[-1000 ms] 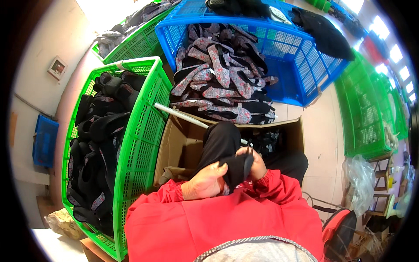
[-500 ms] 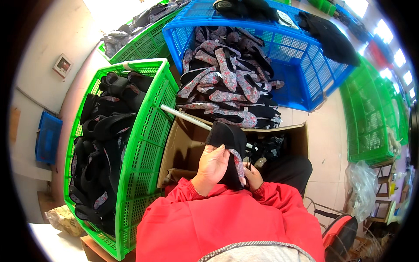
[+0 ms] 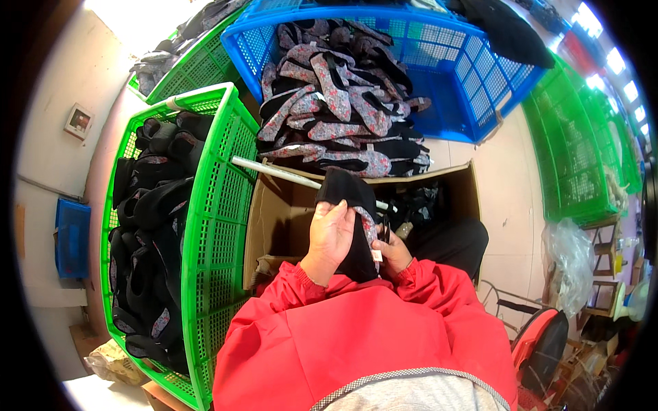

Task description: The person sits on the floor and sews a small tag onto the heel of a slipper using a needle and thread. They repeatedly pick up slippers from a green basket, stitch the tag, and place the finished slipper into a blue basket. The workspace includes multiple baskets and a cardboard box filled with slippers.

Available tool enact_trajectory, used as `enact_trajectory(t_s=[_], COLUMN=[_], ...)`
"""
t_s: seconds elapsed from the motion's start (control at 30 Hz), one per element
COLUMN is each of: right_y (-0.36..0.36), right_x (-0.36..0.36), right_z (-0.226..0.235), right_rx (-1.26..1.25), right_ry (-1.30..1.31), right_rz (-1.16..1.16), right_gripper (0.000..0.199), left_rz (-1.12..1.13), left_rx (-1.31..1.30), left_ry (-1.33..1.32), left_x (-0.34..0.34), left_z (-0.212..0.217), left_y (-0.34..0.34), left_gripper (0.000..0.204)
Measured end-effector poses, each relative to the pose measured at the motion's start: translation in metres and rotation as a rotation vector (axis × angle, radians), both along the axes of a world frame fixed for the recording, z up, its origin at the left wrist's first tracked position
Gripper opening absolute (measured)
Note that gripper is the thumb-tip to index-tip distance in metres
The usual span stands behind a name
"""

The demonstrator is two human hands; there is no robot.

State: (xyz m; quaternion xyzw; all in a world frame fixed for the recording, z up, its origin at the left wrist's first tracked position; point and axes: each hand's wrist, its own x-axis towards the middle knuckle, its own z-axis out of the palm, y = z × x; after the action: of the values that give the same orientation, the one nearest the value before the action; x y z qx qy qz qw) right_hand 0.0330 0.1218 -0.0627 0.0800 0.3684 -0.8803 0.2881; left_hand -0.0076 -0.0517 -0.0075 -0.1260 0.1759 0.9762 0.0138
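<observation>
My left hand (image 3: 330, 236) is closed on a black slipper (image 3: 348, 183) with a grey and red floral lining, thumb on top and fingers behind it. The slipper stands upright in front of my chest, its lower end against my red sleeves. On its right edge a small white tag (image 3: 376, 255) sticks out beside my right fingers. My right hand (image 3: 394, 253) is closed at that edge, around a thin dark tool (image 3: 384, 229) that looks like thread snips; most of it is hidden.
An open cardboard box (image 3: 255, 236) with dark pieces inside stands before me, a white rod (image 3: 274, 171) across it. Left is a green crate (image 3: 226, 205) of black slippers. A blue crate (image 3: 445, 103) lies tipped beyond, floral slippers (image 3: 343, 103) heaped at it. Green crates (image 3: 569, 137) stand right.
The view has shifted a little, so the surroundings sit higher and further left. The white tag now shows plainly at the slipper's edge, and my right hand has moved slightly up along it.
</observation>
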Motion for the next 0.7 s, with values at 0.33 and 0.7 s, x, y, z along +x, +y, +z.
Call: enact_trajectory(t_s=[0.33, 0.7], right_y=[0.004, -0.006], right_x=[-0.006, -0.01], right_z=[0.008, 0.004], right_rx=[0.233, 0.292], right_ry=[-0.143, -0.184], right_rz=[-0.1, -0.231], right_gripper=[0.023, 0.029], left_rz=[0.074, -0.248], left_rx=[-0.947, -0.932], left_ry=[-0.045, -0.038], left_x=[0.028, 0.019], left_z=[0.014, -0.012], left_y=[-0.032, -0.046], left_gripper=[0.031, 0.045])
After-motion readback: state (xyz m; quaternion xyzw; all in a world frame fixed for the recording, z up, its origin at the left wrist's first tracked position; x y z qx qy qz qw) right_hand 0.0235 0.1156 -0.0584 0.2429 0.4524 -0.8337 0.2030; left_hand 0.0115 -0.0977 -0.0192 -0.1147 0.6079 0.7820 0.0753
